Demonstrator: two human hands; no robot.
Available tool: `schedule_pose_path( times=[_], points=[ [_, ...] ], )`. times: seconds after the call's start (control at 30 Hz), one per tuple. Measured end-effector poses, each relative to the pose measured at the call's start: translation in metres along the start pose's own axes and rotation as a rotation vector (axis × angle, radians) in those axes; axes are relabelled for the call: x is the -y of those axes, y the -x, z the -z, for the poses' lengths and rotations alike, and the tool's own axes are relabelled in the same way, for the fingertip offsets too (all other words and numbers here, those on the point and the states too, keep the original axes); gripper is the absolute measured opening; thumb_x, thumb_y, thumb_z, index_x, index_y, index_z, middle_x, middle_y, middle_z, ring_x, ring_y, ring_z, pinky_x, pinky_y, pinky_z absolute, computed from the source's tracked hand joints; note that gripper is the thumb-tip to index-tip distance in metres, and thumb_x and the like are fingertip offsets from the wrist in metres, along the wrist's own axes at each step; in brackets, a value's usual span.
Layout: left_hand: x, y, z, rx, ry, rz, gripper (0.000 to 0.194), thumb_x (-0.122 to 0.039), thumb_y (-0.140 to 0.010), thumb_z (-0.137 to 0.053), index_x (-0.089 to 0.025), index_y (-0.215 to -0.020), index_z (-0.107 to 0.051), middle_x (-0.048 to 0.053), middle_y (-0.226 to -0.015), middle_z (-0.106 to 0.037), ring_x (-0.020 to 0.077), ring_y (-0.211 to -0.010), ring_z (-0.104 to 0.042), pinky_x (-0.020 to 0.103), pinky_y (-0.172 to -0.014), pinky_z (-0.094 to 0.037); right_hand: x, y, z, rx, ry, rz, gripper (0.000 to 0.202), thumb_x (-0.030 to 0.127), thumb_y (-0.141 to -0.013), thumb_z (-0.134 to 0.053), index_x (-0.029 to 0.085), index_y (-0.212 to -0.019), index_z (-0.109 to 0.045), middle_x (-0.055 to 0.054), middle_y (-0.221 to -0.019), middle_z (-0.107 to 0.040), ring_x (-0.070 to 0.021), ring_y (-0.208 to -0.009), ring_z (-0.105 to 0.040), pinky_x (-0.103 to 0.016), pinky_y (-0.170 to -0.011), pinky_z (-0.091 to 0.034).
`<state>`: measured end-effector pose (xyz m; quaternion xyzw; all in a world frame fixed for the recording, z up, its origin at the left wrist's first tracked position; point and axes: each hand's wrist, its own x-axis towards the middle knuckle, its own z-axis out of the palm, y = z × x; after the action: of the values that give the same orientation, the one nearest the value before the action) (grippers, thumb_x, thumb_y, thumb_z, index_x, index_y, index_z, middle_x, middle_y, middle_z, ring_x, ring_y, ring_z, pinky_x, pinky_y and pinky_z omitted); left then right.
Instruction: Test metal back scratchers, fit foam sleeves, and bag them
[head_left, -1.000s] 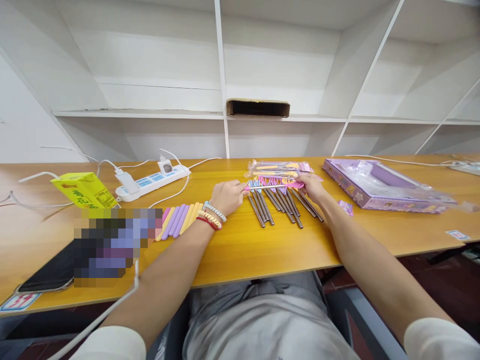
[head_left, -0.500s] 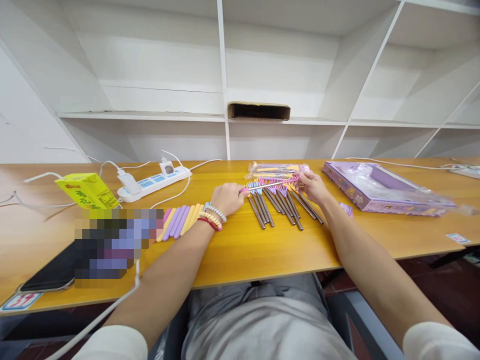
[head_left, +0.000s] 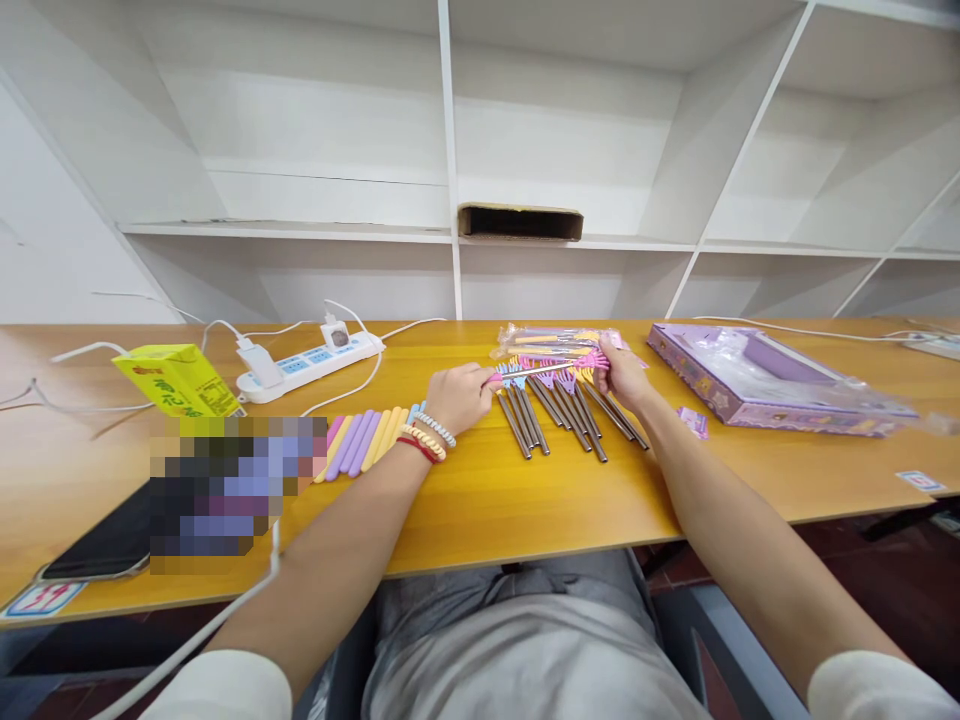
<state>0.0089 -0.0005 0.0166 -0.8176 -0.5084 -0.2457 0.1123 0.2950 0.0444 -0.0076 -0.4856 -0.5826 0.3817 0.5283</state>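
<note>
My left hand (head_left: pixel 459 398) is closed on the pink handle end of a thin metal rod (head_left: pixel 536 370). At the rod's other end, my right hand (head_left: pixel 621 374) pinches the pink claw-shaped head. The rod is held level above several metal rods (head_left: pixel 581 415) with pink, blue, purple and yellow heads, which lie in a row on the table. Behind them lies a clear plastic package (head_left: pixel 555 342) of similar pieces. Left of my left hand, yellow, purple, pink and blue sticks (head_left: pixel 364 442) lie side by side.
A purple box (head_left: pixel 772 385) with clear plastic stands at the right, a small purple packet (head_left: pixel 692 422) beside it. On the left are a power strip (head_left: pixel 311 362) with cables, a yellow-green carton (head_left: pixel 180 382) and a dark phone (head_left: pixel 101 535). White shelves rise behind.
My right hand has shifted slightly right and its fingers now leave more of the pink head showing. The rod stays between both hands.
</note>
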Motion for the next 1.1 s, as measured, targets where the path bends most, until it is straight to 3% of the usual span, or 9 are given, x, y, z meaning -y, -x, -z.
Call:
schedule_pose_path(
  times=[0.1,0.2,0.37,0.6,0.73,0.9,1.1],
  points=[
    [-0.003,-0.002,0.003,0.036,-0.022,0.032,0.036,-0.045,-0.087,-0.038,-0.024,-0.091,-0.067,0.005,-0.086,-0.066,0.0186,-0.081,-0.059,0.028,-0.064,-0.037,0.003,0.0,-0.002,-0.018,-0.033,-0.004,0.054,0.071,-0.074,-0.043,0.02,-0.055,-0.046,0.0,-0.039,-0.046,-0.0099,-0.033,-0.039,-0.025,-0.033,-0.028],
    [-0.004,-0.003,0.002,0.052,-0.04,0.046,0.038,-0.045,-0.087,-0.037,-0.024,-0.089,-0.068,0.005,-0.086,-0.067,0.0194,-0.081,-0.059,0.028,-0.064,-0.037,0.009,0.002,-0.003,-0.041,-0.151,0.047,0.044,0.065,-0.071,-0.053,0.021,-0.074,-0.057,0.002,-0.048,-0.049,-0.0093,-0.037,-0.042,-0.023,-0.034,-0.028],
    [-0.003,-0.005,-0.001,0.022,-0.019,0.043,0.037,-0.044,-0.087,-0.037,-0.025,-0.09,-0.068,0.004,-0.083,-0.067,0.0195,-0.078,-0.059,0.029,-0.062,-0.037,0.016,0.009,0.004,0.019,-0.328,0.13,0.034,0.04,-0.061,-0.073,0.024,-0.09,-0.064,0.001,-0.07,-0.057,-0.0078,-0.051,-0.05,-0.022,-0.043,-0.037],
    [-0.003,-0.003,0.005,0.018,-0.01,0.051,0.035,-0.043,-0.087,-0.038,-0.025,-0.087,-0.068,0.004,-0.082,-0.067,0.0187,-0.077,-0.059,0.028,-0.062,-0.037,0.008,0.008,0.01,0.072,-0.286,0.121,0.041,0.036,-0.061,-0.073,0.021,-0.099,-0.066,0.003,-0.057,-0.054,-0.0088,-0.049,-0.048,-0.022,-0.044,-0.034],
    [-0.003,-0.002,0.007,0.001,-0.027,0.05,0.034,-0.042,-0.087,-0.039,-0.026,-0.086,-0.069,0.003,-0.08,-0.067,0.0184,-0.077,-0.059,0.028,-0.06,-0.035,0.006,0.006,0.012,0.076,-0.246,0.132,0.04,0.038,-0.063,-0.073,0.018,-0.098,-0.067,0.003,-0.052,-0.054,-0.0083,-0.046,-0.047,-0.022,-0.043,-0.033],
    [-0.002,-0.001,0.007,0.009,-0.035,0.041,0.035,-0.043,-0.087,-0.038,-0.026,-0.088,-0.069,0.003,-0.08,-0.066,0.0179,-0.076,-0.059,0.028,-0.059,-0.035,0.002,0.004,0.013,0.08,-0.218,0.137,0.034,0.041,-0.065,-0.072,0.017,-0.088,-0.068,-0.002,-0.065,-0.064,-0.007,-0.043,-0.048,-0.021,-0.039,-0.032],
    [-0.001,-0.001,0.005,0.005,-0.058,0.033,0.037,-0.043,-0.088,-0.037,-0.025,-0.093,-0.068,0.004,-0.086,-0.067,0.0181,-0.078,-0.059,0.028,-0.061,-0.035,-0.002,0.001,0.015,0.107,-0.104,0.139,0.038,0.052,-0.068,-0.066,0.014,-0.06,-0.064,-0.002,-0.05,-0.058,-0.0078,-0.039,-0.047,-0.021,-0.039,-0.034]
  ],
)
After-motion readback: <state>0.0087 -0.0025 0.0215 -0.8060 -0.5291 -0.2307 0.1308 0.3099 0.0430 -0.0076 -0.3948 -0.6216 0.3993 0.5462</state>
